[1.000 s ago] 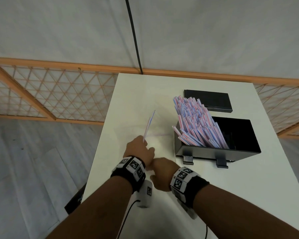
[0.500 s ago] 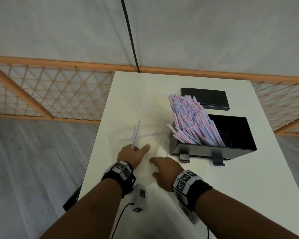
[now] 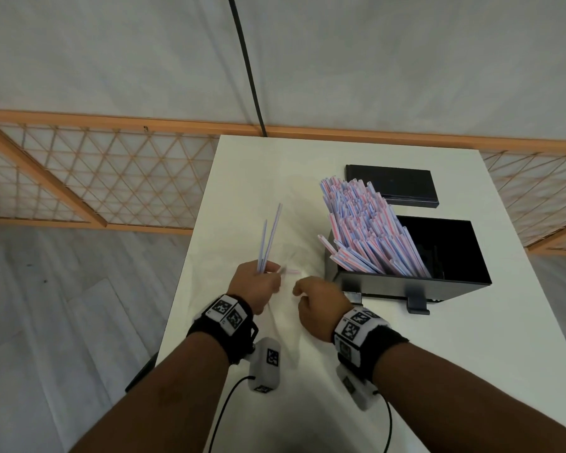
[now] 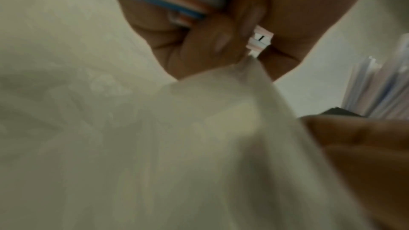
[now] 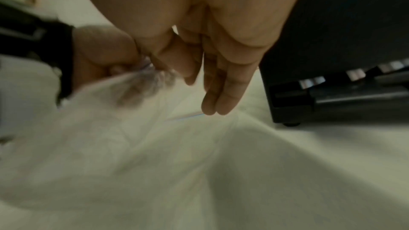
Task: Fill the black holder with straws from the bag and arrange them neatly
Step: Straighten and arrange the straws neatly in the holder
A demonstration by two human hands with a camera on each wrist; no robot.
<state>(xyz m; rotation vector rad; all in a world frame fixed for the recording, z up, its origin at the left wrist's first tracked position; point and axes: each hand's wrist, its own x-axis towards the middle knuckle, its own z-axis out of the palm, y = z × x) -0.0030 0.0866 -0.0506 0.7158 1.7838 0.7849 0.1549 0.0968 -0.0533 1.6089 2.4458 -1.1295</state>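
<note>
A white table [image 3: 471, 371] holds a black holder [image 3: 448, 286] on the person's right, its left half packed with pink-and-blue straws [image 3: 366, 230] leaning away to the left; the right half is empty. A flat black lid [image 3: 392, 186] lies just behind it. A clear bag [image 3: 285, 318], nearly invisible on the white top, sits between the hands. The left hand [image 3: 257, 284] pinches two loose straws [image 3: 268, 237], their long axis pointing up and away, plus the bag's edge. The holder lies to their right, nearer the right hand [image 3: 321, 305], whose fingers [image 5: 221, 93] hang relaxed, gripping nothing visible. Whether straws remain inside the bag is hard to tell; one faint straw [image 5: 186, 116] shows through it.
</note>
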